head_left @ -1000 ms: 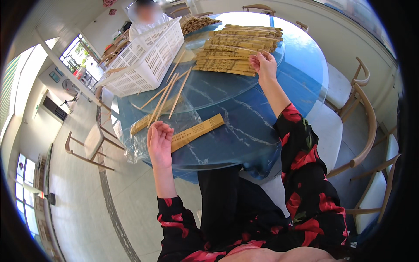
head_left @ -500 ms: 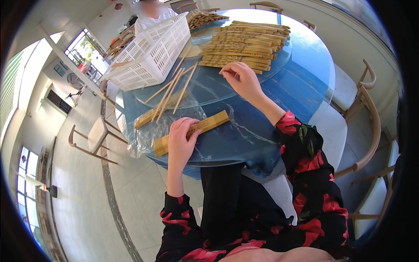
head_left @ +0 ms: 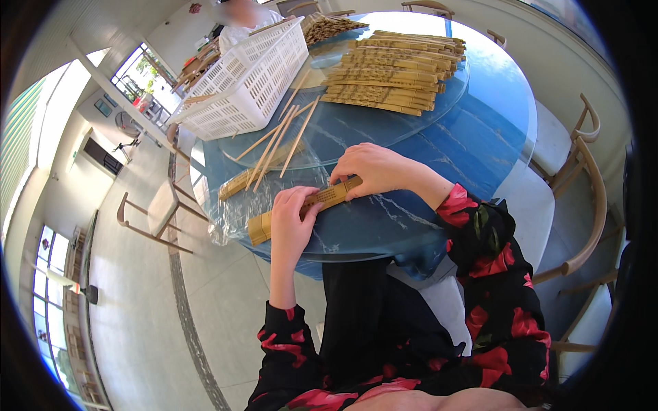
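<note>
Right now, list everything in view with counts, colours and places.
Table: one, blue with pale veins, centre
Basket: one, white, table's far left
Strip pile: one, yellowish, right of basket
Darker pile: one, brown, basket's far end
Thin sticks: about four, tan, near basket
Plastic sheet: one, clear, left table edge
Bundle: one, yellowish, by the plastic
Slatted strip: one, yellowish, near table edge
Chairs: several, wooden with pale seats, both sides
Another person: one, white top, behind basket
Sleeves: two, black and red, below
Left hand: one, bare, on strip's middle
Right hand: one, bare, strip's right end
</note>
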`<state>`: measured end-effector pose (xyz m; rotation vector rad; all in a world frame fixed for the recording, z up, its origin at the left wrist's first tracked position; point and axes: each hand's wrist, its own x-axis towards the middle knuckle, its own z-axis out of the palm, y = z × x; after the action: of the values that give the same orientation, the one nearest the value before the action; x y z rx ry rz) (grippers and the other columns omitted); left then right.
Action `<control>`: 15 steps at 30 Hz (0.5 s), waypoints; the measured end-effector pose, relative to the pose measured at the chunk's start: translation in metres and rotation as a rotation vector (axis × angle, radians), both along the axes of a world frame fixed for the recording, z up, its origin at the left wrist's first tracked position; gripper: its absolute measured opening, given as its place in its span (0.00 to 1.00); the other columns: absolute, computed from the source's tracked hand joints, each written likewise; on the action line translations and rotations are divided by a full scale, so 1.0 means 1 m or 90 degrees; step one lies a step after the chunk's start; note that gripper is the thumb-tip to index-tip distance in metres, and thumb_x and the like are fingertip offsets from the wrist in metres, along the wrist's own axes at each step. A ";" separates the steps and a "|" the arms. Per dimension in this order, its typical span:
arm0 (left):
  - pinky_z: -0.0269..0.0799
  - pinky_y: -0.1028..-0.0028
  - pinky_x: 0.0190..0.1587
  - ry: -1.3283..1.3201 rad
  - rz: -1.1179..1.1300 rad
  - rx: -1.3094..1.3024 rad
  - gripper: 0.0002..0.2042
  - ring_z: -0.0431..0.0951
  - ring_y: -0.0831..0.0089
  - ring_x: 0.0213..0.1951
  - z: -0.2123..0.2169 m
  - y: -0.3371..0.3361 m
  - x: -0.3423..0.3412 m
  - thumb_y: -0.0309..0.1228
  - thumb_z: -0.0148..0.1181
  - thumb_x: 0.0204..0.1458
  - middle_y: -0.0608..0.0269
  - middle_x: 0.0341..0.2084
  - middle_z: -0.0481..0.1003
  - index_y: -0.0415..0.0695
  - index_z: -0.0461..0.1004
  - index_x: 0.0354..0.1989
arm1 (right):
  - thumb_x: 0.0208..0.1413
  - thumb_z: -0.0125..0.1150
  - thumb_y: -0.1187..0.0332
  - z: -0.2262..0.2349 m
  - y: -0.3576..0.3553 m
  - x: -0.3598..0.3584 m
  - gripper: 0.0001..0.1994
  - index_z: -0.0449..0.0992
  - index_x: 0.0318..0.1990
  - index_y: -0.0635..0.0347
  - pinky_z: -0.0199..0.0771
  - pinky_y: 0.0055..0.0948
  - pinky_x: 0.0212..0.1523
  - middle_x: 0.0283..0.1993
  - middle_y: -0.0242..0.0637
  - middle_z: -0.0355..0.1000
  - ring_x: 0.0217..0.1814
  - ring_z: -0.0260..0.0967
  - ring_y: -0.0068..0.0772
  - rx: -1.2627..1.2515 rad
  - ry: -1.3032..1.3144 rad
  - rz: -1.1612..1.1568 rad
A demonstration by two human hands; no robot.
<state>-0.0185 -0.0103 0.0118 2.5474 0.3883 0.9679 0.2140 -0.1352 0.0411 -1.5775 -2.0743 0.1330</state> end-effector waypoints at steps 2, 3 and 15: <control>0.73 0.61 0.55 -0.002 -0.001 0.017 0.12 0.77 0.55 0.50 0.001 -0.001 0.000 0.24 0.71 0.51 0.58 0.43 0.82 0.42 0.81 0.45 | 0.50 0.75 0.60 0.001 0.000 0.000 0.17 0.83 0.47 0.51 0.69 0.40 0.59 0.40 0.29 0.78 0.51 0.73 0.40 -0.010 0.013 -0.006; 0.73 0.61 0.55 -0.003 -0.001 0.024 0.12 0.77 0.55 0.50 0.001 -0.001 0.000 0.24 0.71 0.51 0.58 0.43 0.82 0.42 0.81 0.45 | 0.50 0.74 0.60 0.000 0.000 0.000 0.16 0.83 0.47 0.51 0.70 0.40 0.59 0.40 0.28 0.78 0.51 0.73 0.40 -0.010 0.017 -0.008; 0.73 0.61 0.55 -0.006 0.008 0.050 0.12 0.77 0.55 0.49 0.002 -0.003 0.000 0.25 0.72 0.51 0.59 0.42 0.82 0.42 0.81 0.44 | 0.55 0.65 0.66 0.004 -0.003 -0.002 0.09 0.86 0.41 0.54 0.76 0.41 0.48 0.35 0.34 0.82 0.43 0.76 0.43 -0.026 0.060 -0.052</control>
<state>-0.0182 -0.0131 0.0135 2.6125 0.3706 1.0184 0.2124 -0.1377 0.0448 -1.6460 -1.9431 0.2168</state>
